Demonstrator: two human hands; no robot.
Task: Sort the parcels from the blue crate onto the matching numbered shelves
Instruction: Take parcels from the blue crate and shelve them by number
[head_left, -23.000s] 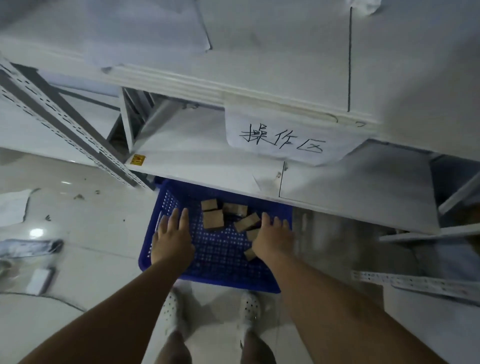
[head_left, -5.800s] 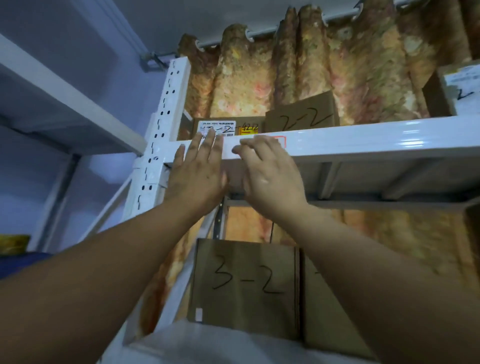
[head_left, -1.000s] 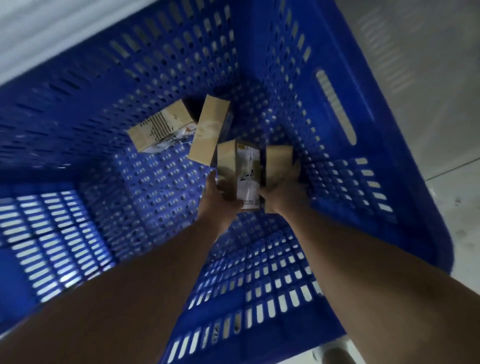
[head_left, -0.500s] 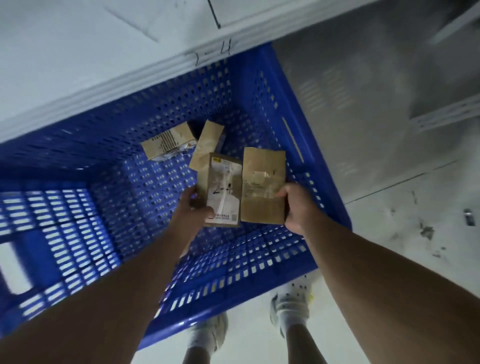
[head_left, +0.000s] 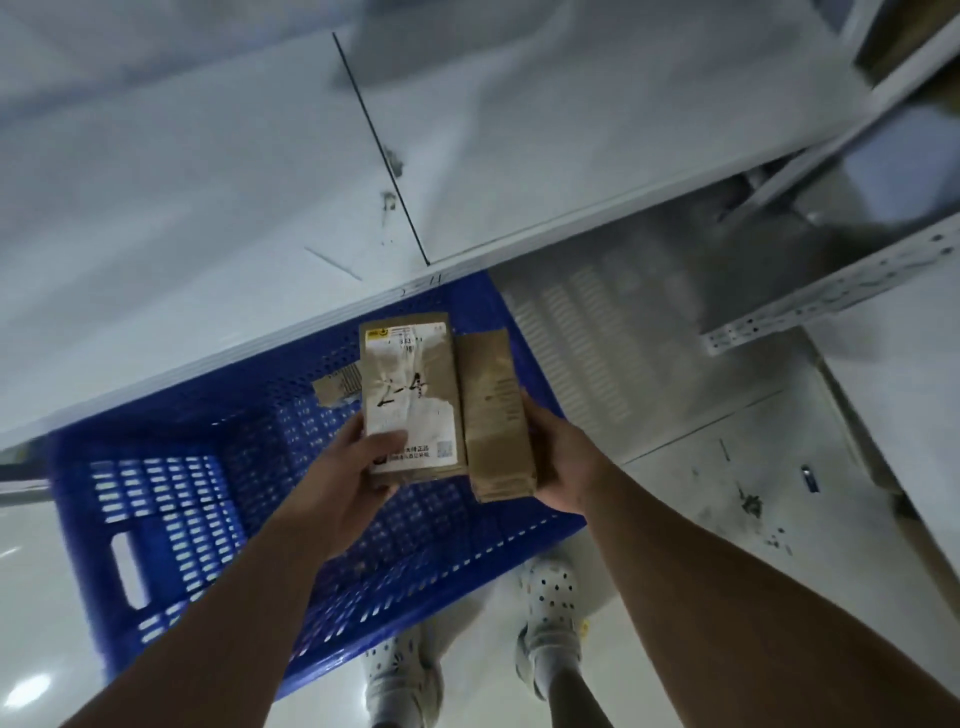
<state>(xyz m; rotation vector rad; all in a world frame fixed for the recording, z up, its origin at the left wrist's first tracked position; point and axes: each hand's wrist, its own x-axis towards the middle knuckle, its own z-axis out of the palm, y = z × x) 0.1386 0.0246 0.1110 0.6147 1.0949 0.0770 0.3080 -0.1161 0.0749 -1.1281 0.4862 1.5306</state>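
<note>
The blue crate (head_left: 156, 530) stands on the floor, partly under a white shelf. My left hand (head_left: 358, 467) grips a brown parcel with a white label (head_left: 410, 395) hand-marked "2-4", held upright above the crate. Beside it, touching its right side, is a plain brown parcel (head_left: 496, 410) held by my right hand (head_left: 563, 462). Another parcel (head_left: 337, 388) lies in the crate's far corner, mostly hidden behind the labelled one.
The white shelf board (head_left: 208, 197) runs across above the crate, with "1-4" written on its front edge. A perforated metal upright (head_left: 831, 296) juts in at the right. My feet in white shoes (head_left: 550, 613) stand on the pale floor by the crate.
Both hands have lifted the two parcels up out of the crate and closer to the camera. The view has tilted up to show more of the shelf.
</note>
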